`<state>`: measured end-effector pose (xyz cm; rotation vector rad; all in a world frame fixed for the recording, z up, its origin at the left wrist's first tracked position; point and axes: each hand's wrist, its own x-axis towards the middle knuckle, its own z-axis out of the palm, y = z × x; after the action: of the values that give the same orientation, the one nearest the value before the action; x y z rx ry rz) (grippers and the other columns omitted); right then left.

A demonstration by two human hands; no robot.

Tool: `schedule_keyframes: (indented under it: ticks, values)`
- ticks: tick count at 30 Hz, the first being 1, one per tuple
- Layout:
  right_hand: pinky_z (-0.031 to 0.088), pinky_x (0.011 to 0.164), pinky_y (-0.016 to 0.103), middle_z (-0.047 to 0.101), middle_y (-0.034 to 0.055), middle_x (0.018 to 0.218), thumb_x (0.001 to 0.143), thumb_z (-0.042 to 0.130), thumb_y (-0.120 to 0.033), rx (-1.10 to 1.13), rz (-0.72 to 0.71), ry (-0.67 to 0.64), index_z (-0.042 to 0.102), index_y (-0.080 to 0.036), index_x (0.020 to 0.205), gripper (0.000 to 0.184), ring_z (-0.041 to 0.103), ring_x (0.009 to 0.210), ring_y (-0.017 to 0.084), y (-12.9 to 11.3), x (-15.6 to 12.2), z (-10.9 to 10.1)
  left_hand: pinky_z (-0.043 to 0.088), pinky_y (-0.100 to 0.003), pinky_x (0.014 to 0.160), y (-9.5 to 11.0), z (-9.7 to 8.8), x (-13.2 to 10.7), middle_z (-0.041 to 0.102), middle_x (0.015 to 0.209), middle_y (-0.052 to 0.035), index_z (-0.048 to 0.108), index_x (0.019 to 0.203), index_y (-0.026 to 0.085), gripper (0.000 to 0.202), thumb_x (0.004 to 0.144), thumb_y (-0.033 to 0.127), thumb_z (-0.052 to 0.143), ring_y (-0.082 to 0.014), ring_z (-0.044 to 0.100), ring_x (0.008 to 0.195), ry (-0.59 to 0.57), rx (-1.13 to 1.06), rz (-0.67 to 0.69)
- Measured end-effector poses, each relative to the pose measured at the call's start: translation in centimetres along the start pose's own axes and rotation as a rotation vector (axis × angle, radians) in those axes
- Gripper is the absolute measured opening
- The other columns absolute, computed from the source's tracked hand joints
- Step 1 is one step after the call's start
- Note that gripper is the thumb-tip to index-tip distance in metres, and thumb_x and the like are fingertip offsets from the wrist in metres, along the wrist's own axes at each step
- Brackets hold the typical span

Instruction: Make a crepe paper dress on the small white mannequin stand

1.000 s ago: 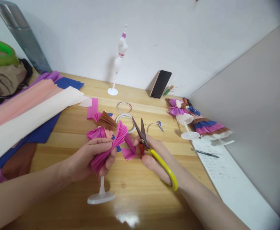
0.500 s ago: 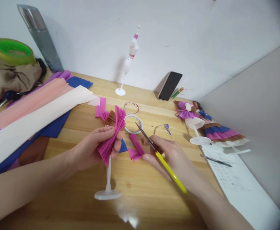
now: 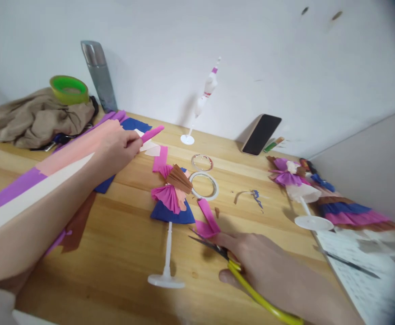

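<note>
My left hand [image 3: 118,145] is stretched out over the stacked crepe paper sheets [image 3: 44,167] at the left, pinching a folded pink paper piece [image 3: 151,133]. My right hand [image 3: 251,262] lies low on the wooden table, closed on yellow-handled scissors [image 3: 238,273] whose blades point left toward a loose pink paper scrap [image 3: 206,222]. Between my hands a small doll stand [image 3: 166,257] lies on the table, wearing pleated pink, brown and blue paper skirts [image 3: 172,198].
A tape ring [image 3: 204,185] and a clear ring [image 3: 202,161] lie behind the doll. A white mannequin stand [image 3: 200,101], a leaning phone [image 3: 261,134], finished paper-dress dolls [image 3: 305,189], a printed sheet with pen [image 3: 363,271], a metal flask [image 3: 99,76] and a cloth heap with green tape roll [image 3: 69,89] surround the table.
My left hand let go of the doll's skirt and moved far left over the paper sheets with a pink piece. My right hand dropped toward the table with the scissors. The camera turned left.
</note>
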<state>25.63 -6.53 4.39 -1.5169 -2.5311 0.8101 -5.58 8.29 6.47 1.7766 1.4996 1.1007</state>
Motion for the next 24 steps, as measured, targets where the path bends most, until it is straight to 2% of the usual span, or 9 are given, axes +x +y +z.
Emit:
schedule_keyframes:
  ticks: [2,4,6,10,13,16,20,22,24]
  values:
    - [0.046,0.062,0.033,0.071,0.0082,0.086,0.072,0.075,-0.026,-0.063,0.038,-0.11,0.07,-0.025,0.102,0.03,0.067,0.073,0.027,0.0,0.1,0.2,0.037,-0.021,0.054,-0.4,0.1,0.0,0.057,0.052,-0.0001,0.067,0.058,0.014,0.019,0.077,0.018,0.066,-0.0099,0.051,0.053,-0.063,-0.179,-0.101]
    - [0.047,0.068,0.036,0.072,0.009,0.092,0.073,0.071,-0.024,-0.073,0.097,-0.206,0.069,-0.025,0.105,0.032,0.068,0.08,0.029,-0.4,0.4,-0.1,0.041,-0.022,0.053,-0.5,0.7,-0.4,0.062,0.057,-0.0027,0.072,0.07,0.012,0.016,0.078,0.026,0.067,-0.0121,0.055,0.054,-0.186,-0.486,-0.249]
    - [0.047,0.075,0.038,0.072,0.0075,0.1,0.075,0.067,-0.023,-0.034,0.144,-0.279,0.068,-0.027,0.106,0.031,0.067,0.089,0.03,-1.0,0.5,-0.7,0.041,-0.02,0.048,-0.4,1.5,-1.0,0.062,0.058,-0.0027,0.073,0.075,0.012,0.017,0.075,0.028,0.071,-0.0104,0.053,0.05,-0.187,-0.658,-0.325]
    - [0.044,0.083,0.039,0.071,0.0049,0.106,0.07,0.069,-0.024,-0.016,0.219,-0.357,0.068,-0.027,0.103,0.033,0.064,0.099,0.03,-1.6,0.2,-1.3,0.04,-0.018,0.045,0.4,2.7,-2.1,0.063,0.059,-0.0029,0.074,0.074,0.011,0.017,0.072,0.028,0.075,-0.0095,0.054,0.049,-0.18,-0.806,-0.415]
    - [0.043,0.08,0.038,0.071,0.0057,0.103,0.068,0.064,-0.016,-0.08,0.197,-0.349,0.067,-0.024,0.097,0.03,0.064,0.095,0.028,-1.6,0.1,-0.6,0.046,-0.022,0.049,1.1,3.1,-2.8,0.065,0.062,-0.0038,0.073,0.075,0.011,0.016,0.073,0.027,0.073,-0.0131,0.06,0.053,-0.241,-0.898,-0.488]
    - [0.044,0.074,0.038,0.07,0.0089,0.105,0.067,0.056,-0.011,-0.185,0.154,-0.32,0.065,-0.021,0.103,0.038,0.066,0.089,0.029,-1.8,0.4,0.1,0.047,-0.023,0.051,1.5,3.4,-3.5,0.067,0.064,-0.0047,0.073,0.072,0.012,0.019,0.072,0.03,0.074,-0.0141,0.06,0.054,-0.308,-0.905,-0.498]
    - [0.046,0.075,0.038,0.069,0.0119,0.112,0.061,0.059,-0.01,-0.248,0.124,-0.341,0.064,-0.018,0.11,0.05,0.066,0.097,0.032,-2.5,0.6,0.5,0.036,-0.02,0.045,1.9,3.9,-4.4,0.061,0.056,-0.0017,0.074,0.072,0.014,0.022,0.074,0.036,0.075,-0.0097,0.05,0.047,-0.371,-0.731,-0.32]
    - [0.047,0.077,0.036,0.07,0.0118,0.109,0.062,0.06,-0.011,-0.25,0.104,-0.315,0.064,-0.019,0.114,0.053,0.066,0.098,0.031,-2.6,0.3,0.7,0.033,-0.021,0.046,2.2,3.9,-4.9,0.053,0.051,0.0018,0.074,0.072,0.017,0.021,0.081,0.035,0.068,-0.0084,0.044,0.046,-0.357,-0.549,-0.095]
    - [0.047,0.074,0.034,0.072,0.0102,0.102,0.066,0.059,-0.011,-0.248,0.071,-0.23,0.062,-0.021,0.122,0.058,0.068,0.091,0.028,-2.4,-0.2,1.0,0.036,-0.022,0.052,2.4,3.9,-5.2,0.051,0.056,0.0021,0.073,0.07,0.019,0.022,0.087,0.028,0.061,-0.0099,0.046,0.054,-0.299,-0.301,0.188]
